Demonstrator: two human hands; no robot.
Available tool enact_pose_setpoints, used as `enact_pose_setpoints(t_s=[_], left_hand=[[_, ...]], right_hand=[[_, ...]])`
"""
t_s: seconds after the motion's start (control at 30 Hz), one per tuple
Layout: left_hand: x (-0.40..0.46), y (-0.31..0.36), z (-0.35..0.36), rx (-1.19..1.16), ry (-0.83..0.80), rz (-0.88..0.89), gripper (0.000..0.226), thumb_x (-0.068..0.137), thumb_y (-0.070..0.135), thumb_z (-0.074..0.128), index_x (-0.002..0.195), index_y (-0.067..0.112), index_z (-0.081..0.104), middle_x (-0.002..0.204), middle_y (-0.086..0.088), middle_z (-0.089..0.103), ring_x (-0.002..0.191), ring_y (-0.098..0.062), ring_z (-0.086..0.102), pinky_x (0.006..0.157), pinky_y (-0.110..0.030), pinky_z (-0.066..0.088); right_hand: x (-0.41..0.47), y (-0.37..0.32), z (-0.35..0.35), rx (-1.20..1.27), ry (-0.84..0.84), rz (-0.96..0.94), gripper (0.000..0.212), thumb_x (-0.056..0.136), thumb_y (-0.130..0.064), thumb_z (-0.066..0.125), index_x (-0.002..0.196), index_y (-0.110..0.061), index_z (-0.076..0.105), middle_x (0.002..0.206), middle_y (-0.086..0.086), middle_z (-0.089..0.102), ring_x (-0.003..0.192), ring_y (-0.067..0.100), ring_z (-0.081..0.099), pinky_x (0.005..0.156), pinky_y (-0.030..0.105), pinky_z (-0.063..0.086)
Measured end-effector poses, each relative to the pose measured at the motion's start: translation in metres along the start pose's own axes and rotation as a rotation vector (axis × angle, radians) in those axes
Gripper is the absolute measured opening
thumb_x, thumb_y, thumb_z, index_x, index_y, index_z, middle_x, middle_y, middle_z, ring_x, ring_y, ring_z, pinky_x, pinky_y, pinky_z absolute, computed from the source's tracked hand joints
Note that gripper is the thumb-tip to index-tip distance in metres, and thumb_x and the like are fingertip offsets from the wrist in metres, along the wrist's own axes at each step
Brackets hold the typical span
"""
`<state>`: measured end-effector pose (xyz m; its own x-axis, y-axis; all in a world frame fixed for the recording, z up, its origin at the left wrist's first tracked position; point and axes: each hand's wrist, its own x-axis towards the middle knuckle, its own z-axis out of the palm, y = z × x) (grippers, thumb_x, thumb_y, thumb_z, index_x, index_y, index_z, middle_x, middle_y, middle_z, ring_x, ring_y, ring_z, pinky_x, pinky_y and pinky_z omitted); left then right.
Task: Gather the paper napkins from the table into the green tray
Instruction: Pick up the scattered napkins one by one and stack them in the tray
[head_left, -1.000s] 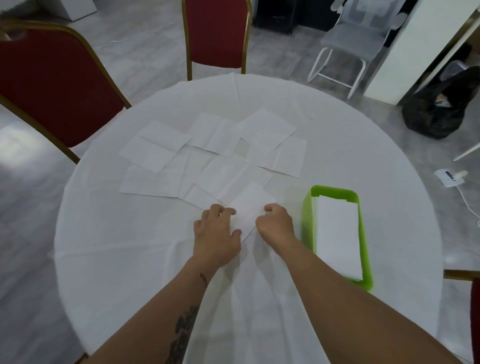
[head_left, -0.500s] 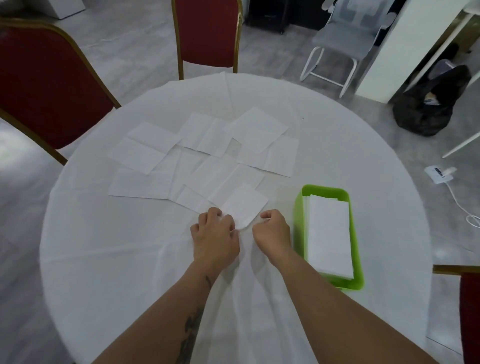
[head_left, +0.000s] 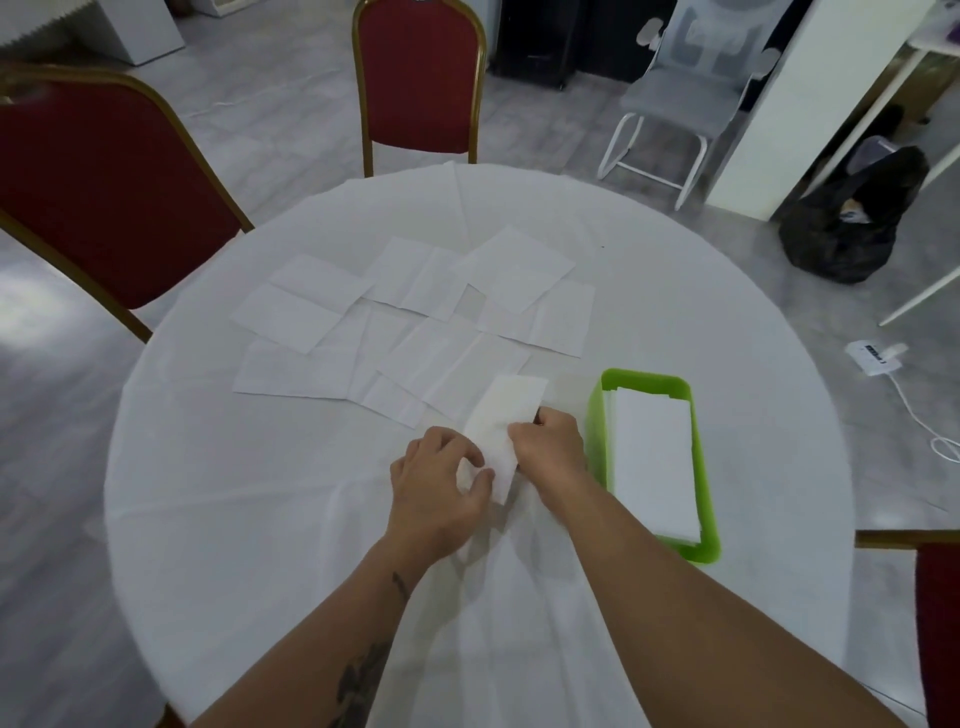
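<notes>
— While pinching the folded napkin (head_left: 506, 423) between both hands, just left of the green tray (head_left: 597, 415): left hand (head_left: 441, 488) gripping the near end, right hand (head_left: 550, 447) gripping the right edge. Both grips narrow, holding paper.

— Handling how, though?

— Likely weighing almost nothing, staying soft and limp, tearing easily. Probably worth taking by a folded edge, supporting the far end against drooping.

— Counting the rest?

— Seeing one napkin in hand, roughly ten loose napkins (head_left: 415, 322) lying spread and overlapping across the middle of the table (head_left: 208, 519); exact number hard to tell. One tray, already holding a white stack (head_left: 654, 457). Three red chairs (head_left: 104, 187) standing around, one barely showing.
</notes>
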<state>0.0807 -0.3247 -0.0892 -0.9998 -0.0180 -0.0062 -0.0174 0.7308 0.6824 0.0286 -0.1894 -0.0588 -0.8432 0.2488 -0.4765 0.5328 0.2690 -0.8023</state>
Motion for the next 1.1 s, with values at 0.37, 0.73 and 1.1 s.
enact_pose_setpoints(t_s=[0.37,0.73,1.1], left_hand=[[0.013,0.075,-0.015,-0.227,-0.031,0.070,0.019,0.083,0.017,0.059,0.097,0.030,0.060,0.098,0.012,0.056,0.094,-0.005,0.052,0.092,-0.037,0.046],[0.003,0.101,0.031,-0.095,-0.280,0.130,0.031,0.084,0.016,0.055,0.112,0.028,0.059,0.117,0.009,0.054,0.093,-0.012,0.059,0.088,-0.034,0.048],[0.003,0.097,0.038,-0.105,-0.297,0.129,0.035,0.085,0.013,0.053,0.117,0.026,0.058,0.115,0.010,0.052,0.096,-0.012,0.056,0.090,-0.030,0.046]], right_hand=[[-0.020,-0.018,-0.112,-0.174,0.197,-0.188,0.012,0.076,-0.008,0.056,0.077,0.001,0.063,0.062,0.006,0.055,0.057,0.018,0.048,0.049,0.026,0.033],[-0.018,0.014,-0.148,-0.481,0.196,-0.069,0.057,0.078,-0.016,0.056,0.134,-0.017,0.048,0.117,0.006,0.061,0.092,0.023,0.055,0.070,0.027,0.039],[-0.027,0.031,-0.135,-1.031,0.416,-0.365,0.048,0.076,-0.021,0.056,0.123,-0.015,0.045,0.119,0.005,0.046,0.103,0.026,0.042,0.077,0.034,0.034]])
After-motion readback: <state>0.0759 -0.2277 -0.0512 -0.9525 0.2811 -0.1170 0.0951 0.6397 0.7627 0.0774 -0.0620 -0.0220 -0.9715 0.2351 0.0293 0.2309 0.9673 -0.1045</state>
